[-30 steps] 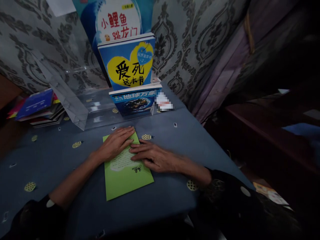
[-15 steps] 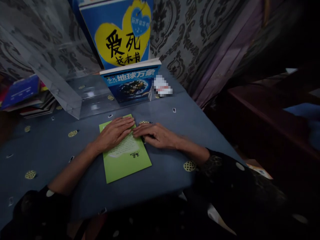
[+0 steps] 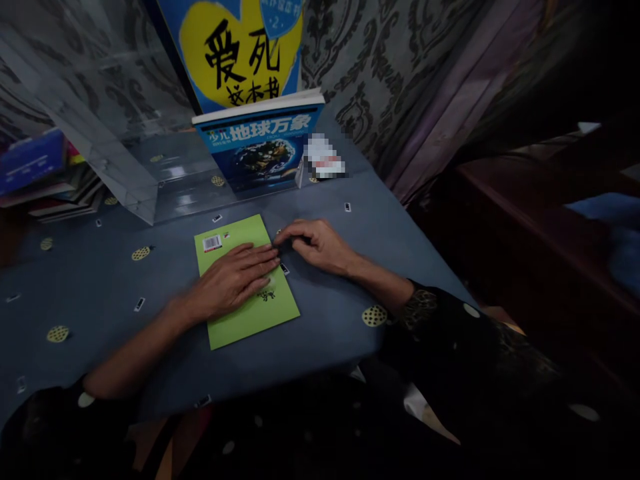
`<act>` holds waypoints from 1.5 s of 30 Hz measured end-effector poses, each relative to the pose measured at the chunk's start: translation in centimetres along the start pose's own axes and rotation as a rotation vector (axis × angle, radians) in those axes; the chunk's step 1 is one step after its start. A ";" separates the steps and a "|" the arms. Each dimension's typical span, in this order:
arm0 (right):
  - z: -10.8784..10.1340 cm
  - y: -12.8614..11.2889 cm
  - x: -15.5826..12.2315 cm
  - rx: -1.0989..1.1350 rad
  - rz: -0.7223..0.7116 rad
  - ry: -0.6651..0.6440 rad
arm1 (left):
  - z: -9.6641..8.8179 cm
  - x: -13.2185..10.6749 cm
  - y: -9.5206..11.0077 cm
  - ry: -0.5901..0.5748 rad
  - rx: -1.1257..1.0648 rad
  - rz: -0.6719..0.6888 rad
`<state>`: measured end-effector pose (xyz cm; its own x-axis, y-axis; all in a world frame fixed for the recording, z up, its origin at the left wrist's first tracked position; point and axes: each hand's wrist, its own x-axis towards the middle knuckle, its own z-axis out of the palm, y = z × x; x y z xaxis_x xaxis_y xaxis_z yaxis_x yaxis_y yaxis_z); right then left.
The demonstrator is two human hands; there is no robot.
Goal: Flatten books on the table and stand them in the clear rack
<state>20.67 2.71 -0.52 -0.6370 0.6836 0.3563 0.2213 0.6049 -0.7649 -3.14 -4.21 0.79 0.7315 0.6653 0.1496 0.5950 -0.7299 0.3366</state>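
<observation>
A thin green book point(image 3: 255, 327) lies on the cloth-covered table with a barcode at its top left corner. My left hand point(image 3: 235, 280) rests flat across its middle, fingers stretched toward the right edge, hiding most of the printed text. Beside that edge is my right hand point(image 3: 320, 247), its index finger reaching to the book's border near my left fingertips. The fingers of my right hand are bent and apart, with nothing visible in them.
Behind the green book, a blue book with a globe point(image 3: 265, 157) and a larger blue and yellow book point(image 3: 240, 53) stand in a clear acrylic stand point(image 3: 145, 200). A stack of books point(image 3: 40, 173) lies at the left. The table point(image 3: 340, 333) ends at the right beside a curtain.
My left hand has slid down the green book, uncovering the barcode. My right hand has drawn back from the page to the book's right edge. The view has tilted slightly.
</observation>
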 end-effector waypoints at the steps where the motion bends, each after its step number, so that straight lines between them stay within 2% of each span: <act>1: 0.1 0.0 0.0 -0.009 0.001 -0.003 | 0.1 -0.2 0.4 -0.004 -0.003 0.011; 5: 0.3 0.0 -0.1 -0.040 -0.020 -0.030 | 0.6 -1.0 2.4 -0.009 0.001 0.061; 10: 0.5 0.0 0.1 -0.053 -0.133 -0.068 | 1.1 -2.0 5.1 -0.047 -0.004 0.113; 14: 1.2 0.0 -0.2 -0.127 -0.178 -0.125 | 1.3 -2.5 6.1 -0.068 -0.049 0.097; 20: 3.0 0.1 -0.3 -0.340 -0.143 -0.230 | 1.3 -2.7 6.0 -0.096 -0.027 0.077; 26: 4.0 0.1 2.5 -0.502 -0.084 -0.321 | 1.3 -3.9 5.0 -0.089 0.028 -0.043; 31: 4.7 0.2 5.3 -0.578 -0.044 -0.323 | 1.5 -5.6 2.3 -0.010 0.166 -0.220; 34: 5.0 -0.2 5.9 -0.605 -0.022 -0.336 | 1.9 -6.8 0.9 0.099 0.265 -0.358; 38: 5.4 -1.3 4.9 -0.618 -0.022 -0.343 | 3.1 -8.4 0.7 0.181 0.378 -0.405; 45: 5.8 -4.4 0.8 -0.589 -0.021 -0.365 | 5.5 -10.3 3.4 0.296 0.525 -0.310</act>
<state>14.90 -1.73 0.05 -0.8303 0.5506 0.0859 0.5045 0.8082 -0.3040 -6.84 -14.46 -4.69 0.4234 0.8165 0.3924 0.9001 -0.4284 -0.0799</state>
